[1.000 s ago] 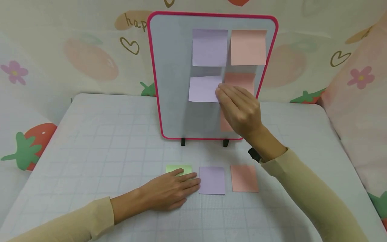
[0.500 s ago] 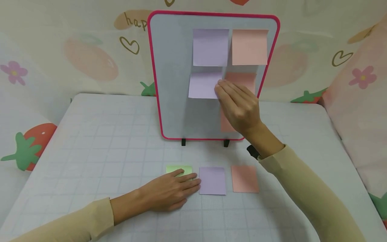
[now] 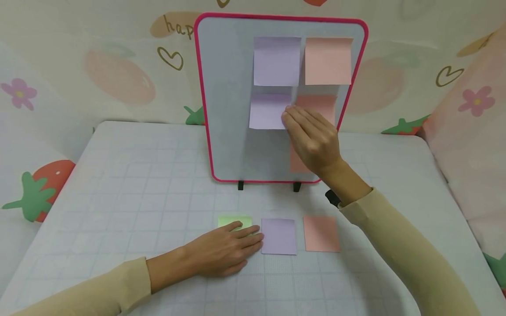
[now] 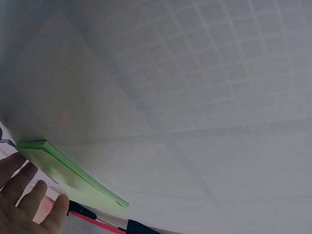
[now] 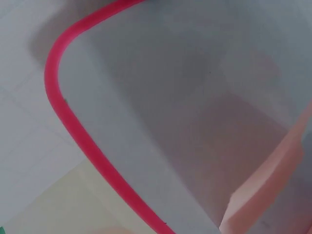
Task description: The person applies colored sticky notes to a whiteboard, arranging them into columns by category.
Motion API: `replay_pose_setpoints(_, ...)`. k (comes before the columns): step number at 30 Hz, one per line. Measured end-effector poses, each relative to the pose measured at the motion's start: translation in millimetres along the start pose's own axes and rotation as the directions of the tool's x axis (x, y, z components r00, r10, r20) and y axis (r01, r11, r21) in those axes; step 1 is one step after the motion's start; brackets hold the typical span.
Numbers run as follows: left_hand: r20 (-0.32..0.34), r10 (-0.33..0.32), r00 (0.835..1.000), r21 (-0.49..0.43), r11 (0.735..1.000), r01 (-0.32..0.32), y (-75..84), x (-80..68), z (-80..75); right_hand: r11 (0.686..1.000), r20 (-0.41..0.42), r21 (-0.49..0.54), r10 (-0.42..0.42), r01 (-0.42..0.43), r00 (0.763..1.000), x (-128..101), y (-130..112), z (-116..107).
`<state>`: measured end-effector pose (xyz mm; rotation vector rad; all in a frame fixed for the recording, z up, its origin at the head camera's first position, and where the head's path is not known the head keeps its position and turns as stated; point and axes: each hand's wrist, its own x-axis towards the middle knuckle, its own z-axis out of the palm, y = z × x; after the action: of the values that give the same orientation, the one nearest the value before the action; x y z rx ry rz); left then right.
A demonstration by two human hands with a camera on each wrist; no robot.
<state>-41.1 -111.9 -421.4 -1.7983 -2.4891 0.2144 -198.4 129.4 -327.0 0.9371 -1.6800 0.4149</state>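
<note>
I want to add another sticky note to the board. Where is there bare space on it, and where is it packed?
The whiteboard's whole left column is bare, from the pink frame to the purple notes. The strip below the lower purple note is free too. The right side is crowded: pink notes stacked downward, with the right hand over them.

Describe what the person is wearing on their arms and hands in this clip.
Both arms are covered by long, close-fitting sleeves in pale cream-yellow, ending at the wrists. The left hand and right hand are bare, with no gloves or rings visible. A dark band shows at the right wrist, just past the cuff; what it is cannot be told.
</note>
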Motion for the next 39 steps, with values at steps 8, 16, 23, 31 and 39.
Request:
replay_pose_setpoints(8, -0.024, 0.009, 1.000, 0.002, 1.000, -0.009, -0.2, 2.1, -1.5, 1.000, 0.056, -0.016, -0.016, 0.017, 0.998, -5.9, 2.0, 1.2)
replay_pose_setpoints(16, -0.047, 0.010, 0.999, -0.008, 1.000, -0.010, 0.2, 3.4, -2.2, 1.000, 0.047, -0.026, -0.004, 0.005, 0.999, -5.3, 4.0, 1.5)
replay_pose_setpoints(23, -0.157, 0.009, 0.988, -0.025, 1.000, -0.013, -9.2, 10.5, -19.6, 1.000, 0.067, -0.025, 0.000, 0.001, 0.998, -6.8, 5.6, 0.9)
replay_pose_setpoints(31, -0.473, -0.142, 0.870, -0.045, 0.989, 0.138, -68.9, 25.4, -77.0, 1.000, 0.086, -0.029, 0.003, 0.000, 0.996, -7.4, 7.3, 0.8)
replay_pose_setpoints(39, -0.570, -0.326, 0.754, -0.025, 0.924, 0.381, -122.0, 33.3, -114.4, 0.999, 0.096, -0.035, -0.001, 0.004, 0.995, -9.5, 7.3, 1.3)
